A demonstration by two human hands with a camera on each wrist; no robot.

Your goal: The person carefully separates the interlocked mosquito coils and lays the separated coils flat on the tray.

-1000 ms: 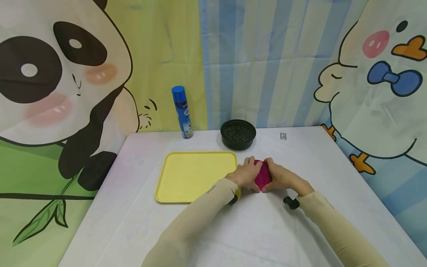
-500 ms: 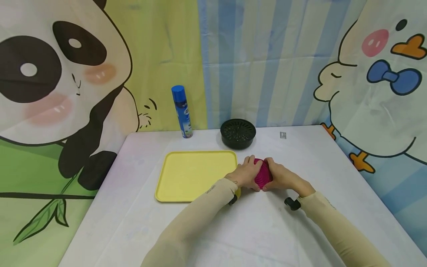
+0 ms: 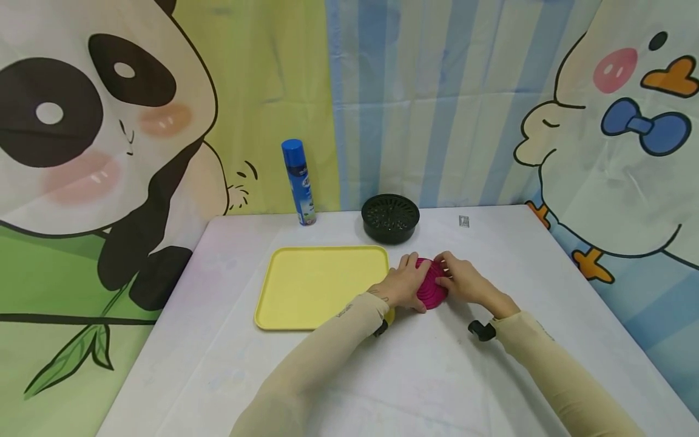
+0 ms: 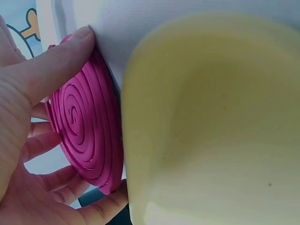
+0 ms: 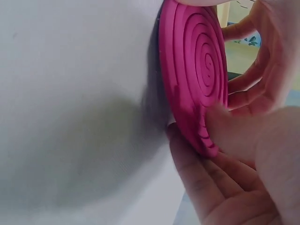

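A magenta mosquito coil [image 3: 432, 292], a flat disc wound in a spiral, is tipped up on its edge over the table just right of the tray. My left hand [image 3: 403, 284] grips its left side; in the left wrist view the thumb lies on the rim and the fingers spread behind the coil [image 4: 89, 126]. On the other side, my right hand [image 3: 464, 280] pinches the outer end of the spiral. The right wrist view has the right thumb [image 5: 234, 131] on the face of the coil [image 5: 187, 61], with fingers beneath its edge.
A yellow tray [image 3: 322, 291] lies to the left, partly under my left forearm. Behind it stand a blue spray can [image 3: 299, 185] and a round black slotted holder [image 3: 390, 220]. A small printed label [image 3: 463, 221] is at the back right of the white table [image 3: 426, 382].
My right hand has shifted slightly up and right, its thumb going from the coil's lower edge to its upper right side. More of the coil shows. The left hand stays in place.
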